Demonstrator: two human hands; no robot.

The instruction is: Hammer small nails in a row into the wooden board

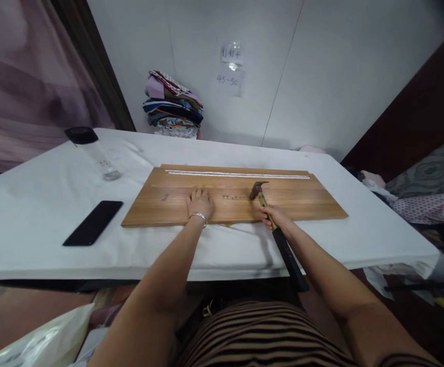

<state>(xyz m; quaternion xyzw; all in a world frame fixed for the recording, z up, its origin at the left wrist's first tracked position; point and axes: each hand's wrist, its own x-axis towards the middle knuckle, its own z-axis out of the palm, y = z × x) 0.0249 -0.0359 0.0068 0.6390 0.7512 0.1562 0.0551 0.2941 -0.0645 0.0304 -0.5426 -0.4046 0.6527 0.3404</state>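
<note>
A wooden board (pixel 294 198) lies lengthwise on the white-covered table. My left hand (pixel 200 203), with a bracelet at the wrist, rests flat on it, fingers apart and holding nothing. In my right hand (pixel 273 216) is a claw hammer (pixel 283 247), gripped partway up the handle. Its head hangs over the board at the right end of a row of several small nails (pixel 234 197). Whether the head touches a nail I cannot tell. A few loose nails (pixel 164 197) lie left of my left hand. Two white strips (pixel 237 175) run along the board's far side.
A black phone (pixel 93 223) lies left of the board on the table (pixel 222 250). Behind it a clear bottle with a black lid (pixel 98 153) lies on its side. Folded cloths (pixel 174 107) are stacked against the wall, near paper notes (pixel 229 81).
</note>
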